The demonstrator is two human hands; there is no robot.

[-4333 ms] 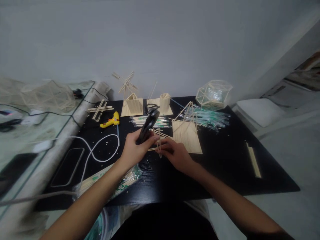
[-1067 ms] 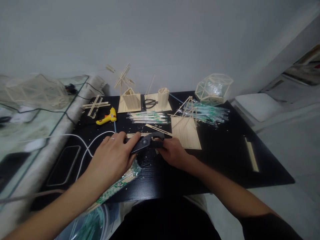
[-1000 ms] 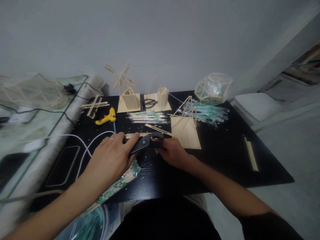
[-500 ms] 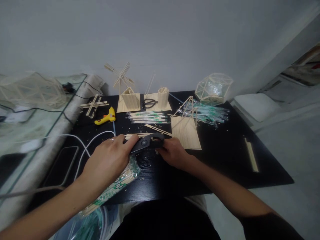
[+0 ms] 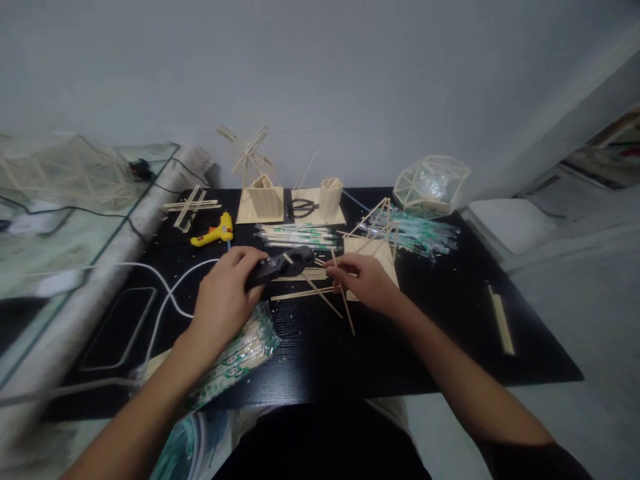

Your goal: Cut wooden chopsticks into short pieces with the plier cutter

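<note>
Black pruning shears (image 5: 274, 267) are gripped in my left hand (image 5: 227, 287), their jaws pointing right over the middle of the black table. A thin wooden stick (image 5: 320, 297) slants down from beside the jaws; whether it lies between the blades I cannot tell. My right hand (image 5: 363, 279) pinches another wooden stick (image 5: 349, 317), steeply tilted, between thumb and fingers. Several loose sticks (image 5: 300, 294) lie beneath, between the two hands. Just behind my right hand is a flat wooden board (image 5: 370, 250) with a frame of thin sticks standing on it.
A yellow glue gun (image 5: 215, 231) lies at the left, by crossed sticks (image 5: 190, 205). Farther back stand a windmill-like wooden model (image 5: 263, 202) and a round stick holder (image 5: 330, 200). Wrapped sticks (image 5: 240, 350) lie near my left forearm, with white cables (image 5: 157, 270) beside them.
My right hand has moved slightly right, away from the shears, and the stick it pinches now shows. The shears have shifted left and up.
</note>
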